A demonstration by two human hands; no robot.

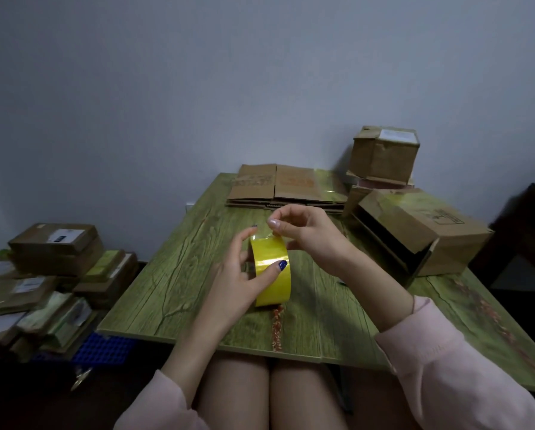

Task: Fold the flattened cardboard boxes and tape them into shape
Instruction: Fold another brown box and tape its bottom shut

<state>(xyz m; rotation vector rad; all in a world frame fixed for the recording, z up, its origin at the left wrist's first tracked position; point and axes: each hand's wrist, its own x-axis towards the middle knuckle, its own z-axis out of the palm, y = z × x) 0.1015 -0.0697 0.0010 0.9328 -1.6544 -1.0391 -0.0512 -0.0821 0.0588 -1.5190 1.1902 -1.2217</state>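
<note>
The green wood-grain table [179,274] fills most of my view, pushed against a plain wall. Off its left edge, lower down, I see a heap of packed parcels [42,274], which I take to be separate from this job.

On the table's right side lies the big assembled carton [415,231], on its side with the open end facing me, its upper face glossy as if taped. Behind it stand 2 smaller boxes, the top one a closed small box [384,153] with a white label. I would count these as done or nearly done, though I cannot see their seams well enough to be sure.

At the far centre sits the stack of flattened cardboard boxes [285,187], unfolded and well apart from my hands. That is the work left, by my reading; how many sheets are in it I cannot tell.

Smallest, at the middle: the yellow tape roll [271,268], held upright just above the tabletop. My left hand [238,283] grips the roll, thumb across its outer face. My right hand [309,231] pinches the loose tape end [261,238] at the top of the roll between thumb and fingertip. So I judge this a tape-starting step, with no box in hand yet.
</note>
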